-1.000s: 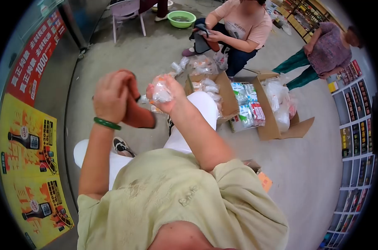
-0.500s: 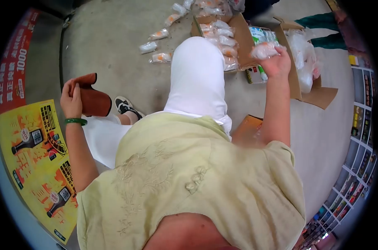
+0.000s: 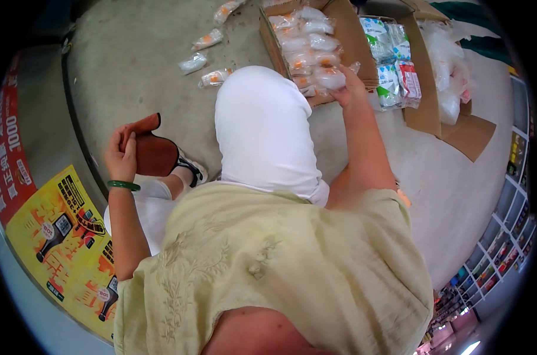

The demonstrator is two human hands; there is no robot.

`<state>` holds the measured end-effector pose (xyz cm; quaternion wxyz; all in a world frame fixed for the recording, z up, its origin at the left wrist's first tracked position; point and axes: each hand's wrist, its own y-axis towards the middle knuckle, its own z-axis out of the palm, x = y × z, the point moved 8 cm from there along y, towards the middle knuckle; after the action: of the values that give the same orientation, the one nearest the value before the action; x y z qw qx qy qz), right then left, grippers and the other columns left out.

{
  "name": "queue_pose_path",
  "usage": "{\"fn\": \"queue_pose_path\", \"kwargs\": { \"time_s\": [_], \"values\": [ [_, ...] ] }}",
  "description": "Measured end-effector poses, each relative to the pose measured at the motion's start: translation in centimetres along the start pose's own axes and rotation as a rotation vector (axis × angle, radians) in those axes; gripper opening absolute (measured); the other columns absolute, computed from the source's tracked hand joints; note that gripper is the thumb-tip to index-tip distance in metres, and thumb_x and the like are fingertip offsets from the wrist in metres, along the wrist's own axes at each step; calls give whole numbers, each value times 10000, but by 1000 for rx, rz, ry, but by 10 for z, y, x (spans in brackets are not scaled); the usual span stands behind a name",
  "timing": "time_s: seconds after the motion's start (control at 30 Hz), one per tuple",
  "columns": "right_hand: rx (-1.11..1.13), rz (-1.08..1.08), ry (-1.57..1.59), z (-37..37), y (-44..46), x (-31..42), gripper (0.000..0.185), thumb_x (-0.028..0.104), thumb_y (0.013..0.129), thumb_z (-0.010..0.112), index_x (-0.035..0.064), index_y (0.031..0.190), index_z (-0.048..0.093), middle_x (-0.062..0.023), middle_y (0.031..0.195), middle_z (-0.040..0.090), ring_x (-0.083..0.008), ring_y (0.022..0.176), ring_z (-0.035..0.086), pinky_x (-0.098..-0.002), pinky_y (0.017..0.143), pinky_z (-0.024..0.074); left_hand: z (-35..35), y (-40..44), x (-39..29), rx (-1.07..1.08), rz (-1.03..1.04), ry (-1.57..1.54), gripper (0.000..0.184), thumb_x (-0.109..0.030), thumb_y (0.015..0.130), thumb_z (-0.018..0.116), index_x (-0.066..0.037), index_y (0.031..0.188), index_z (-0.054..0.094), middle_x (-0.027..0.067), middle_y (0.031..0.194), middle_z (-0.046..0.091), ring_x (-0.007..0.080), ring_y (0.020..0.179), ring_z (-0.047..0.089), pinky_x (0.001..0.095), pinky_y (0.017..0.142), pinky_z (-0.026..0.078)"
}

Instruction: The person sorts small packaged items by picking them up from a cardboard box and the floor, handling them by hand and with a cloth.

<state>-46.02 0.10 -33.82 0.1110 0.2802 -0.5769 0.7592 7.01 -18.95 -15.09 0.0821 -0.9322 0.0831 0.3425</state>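
Note:
My left hand is closed around a reddish-brown cloth with dark edging, held beside my lower leg. My right hand reaches to the near right corner of an open cardboard box. Its fingers are on a clear-wrapped white packet with an orange mark, which lies at the near end of the rows. Similar packets fill the box in two rows. What is inside the wrapping I cannot make out.
Several loose wrapped packets lie on the floor left of the box. To its right, another carton stands by blue-green and red packs and clear plastic bags. A yellow poster is at left, shelving at right.
My right hand has moved left and down with the packet, from above the blue-green packs to the box. My left hand still holds the cloth. The view has shifted.

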Motion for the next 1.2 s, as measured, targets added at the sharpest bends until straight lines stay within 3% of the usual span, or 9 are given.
{"fn": "queue_pose_path", "kwargs": {
  "time_s": [0.2, 0.27, 0.4, 0.57, 0.63, 0.7, 0.83, 1.07, 1.2],
  "values": [
    [-8, 27, -138, 8, 50, -46, 561, 212, 878, 644, -30, 1325, 407, -200, 1317, 469, -368, 1132, 544, -556, 852, 515, 24, 3, 11, 93, -52, -25, 179, -81, 884, 611, -33, 1056, 628, 74, 976, 665, 162, 932, 619, 277, 871, 468],
    [-303, 260, -389, 8, 24, -62, 624, 317, 915, 586, -28, 1378, 351, -209, 1408, 361, -385, 1230, 456, -573, 957, 437, 31, 3, 7, 129, -32, 58, 185, -84, 878, 612, -34, 1056, 628, 95, 1001, 659, 203, 953, 624, 293, 885, 466],
    [11, 189, -527, -1, 87, -85, 686, 407, 932, 530, -10, 1424, 298, -197, 1468, 268, -386, 1266, 403, -562, 1027, 365, 38, 7, 5, 132, 5, 58, 202, -87, 871, 613, -34, 1065, 624, 114, 1030, 648, 241, 975, 617, 311, 900, 461],
    [33, 245, -447, -4, 78, -60, 586, 396, 920, 538, 0, 1326, 391, -175, 1359, 409, -356, 1177, 469, -509, 954, 444, 34, 14, -2, 140, 62, 66, 234, -83, 862, 604, -34, 1090, 612, 139, 1046, 641, 288, 990, 614, 324, 891, 464],
    [22, 105, -522, 3, 71, -27, 213, 248, 882, 569, 51, 959, 551, -89, 952, 587, -195, 838, 587, -387, 711, 545, 28, 21, 0, 138, 35, 63, 233, -82, 861, 598, -38, 1090, 611, 146, 1046, 640, 302, 994, 612, 325, 884, 466],
    [20, 14, -670, 19, 78, -3, 398, 291, 882, 583, -1, 1149, 546, -102, 1008, 609, -205, 841, 596, -357, 744, 521, 19, 25, 1, 141, 68, 65, 234, -82, 859, 598, -43, 1089, 612, 142, 1042, 641, 299, 983, 615, 324, 878, 468],
    [72, -307, -707, 128, -1, 43, 290, 220, 886, 575, 7, 1081, 588, -63, 891, 626, -166, 742, 604, -283, 684, 508, 2, 34, 18, 72, 35, -54, 221, -53, 864, 590, -45, 1082, 622, 117, 1012, 652, 233, 948, 629, 299, 864, 470],
    [920, -364, -1302, 281, -25, -117, 254, 184, 884, 600, 22, 1080, 610, -94, 988, 638, -184, 858, 630, -306, 749, 514, 0, 44, 29, 17, -144, -162, 200, -41, 883, 588, -12, 1080, 614, 74, 988, 649, 147, 924, 597, 247, 844, 452],
    [971, -687, -1941, 293, 20, -199, 366, 232, 859, 625, 27, 1157, 571, -129, 1051, 629, -273, 991, 612, -380, 860, 494, 2, 49, 14, 124, -48, -31, 217, -2, 848, 573, -8, 1063, 608, 102, 969, 638, 201, 900, 607, 265, 832, 454]
  ]
}}
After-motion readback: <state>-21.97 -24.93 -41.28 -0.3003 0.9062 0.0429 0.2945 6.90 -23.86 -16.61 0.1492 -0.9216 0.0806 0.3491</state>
